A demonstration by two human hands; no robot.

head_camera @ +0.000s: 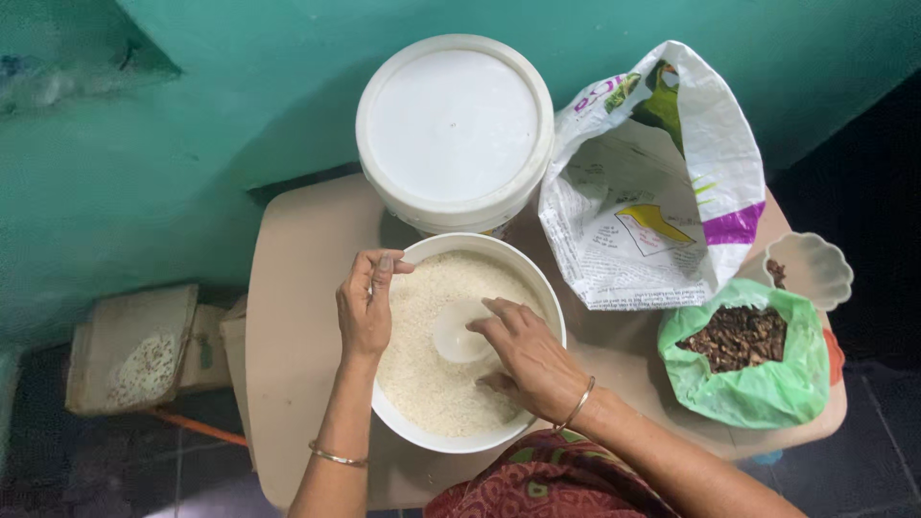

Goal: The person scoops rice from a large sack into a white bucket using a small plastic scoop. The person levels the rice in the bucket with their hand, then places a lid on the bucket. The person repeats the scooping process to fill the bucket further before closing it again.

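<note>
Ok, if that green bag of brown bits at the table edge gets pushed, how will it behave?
The green bag looks like thin, crumpled plastic, so it would probably deform rather than slide cleanly. Its mouth is open over the brown pieces, so some could spill. It sits near the table edge, so a shove might send it over.

right hand (526, 357): fingertips buried in rice, hiding part of the small white cup (459, 331) | white bowl (547, 293): near rim covered by the right wrist | both forearms cut off at the bottom edge | lidded white bucket (451, 125): base hidden behind bowl | small scalloped dish (811, 269) at right: contents too small to tell
</note>
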